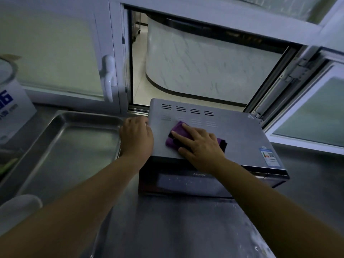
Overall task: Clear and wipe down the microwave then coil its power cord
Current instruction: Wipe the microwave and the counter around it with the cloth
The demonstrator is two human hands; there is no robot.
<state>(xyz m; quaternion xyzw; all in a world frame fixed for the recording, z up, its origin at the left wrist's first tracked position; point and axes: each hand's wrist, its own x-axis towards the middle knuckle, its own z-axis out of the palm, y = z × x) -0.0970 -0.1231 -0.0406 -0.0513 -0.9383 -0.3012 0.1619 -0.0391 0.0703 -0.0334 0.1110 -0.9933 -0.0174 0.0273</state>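
Observation:
A grey microwave [242,135] with a dark front door stands on the steel counter in front of an open window. A folded purple cloth [176,130] lies on its top panel. My right hand [201,145] presses flat on the cloth with the fingers spread. My left hand [136,136] rests on the microwave's left top edge, fingers curled over the side. The power cord is not in sight.
A steel tray [61,144] lies to the left of the microwave. A white box with blue print [11,108] stands at the far left. The open window sash [305,101] reaches in at the right. Steel counter [186,229] extends toward me.

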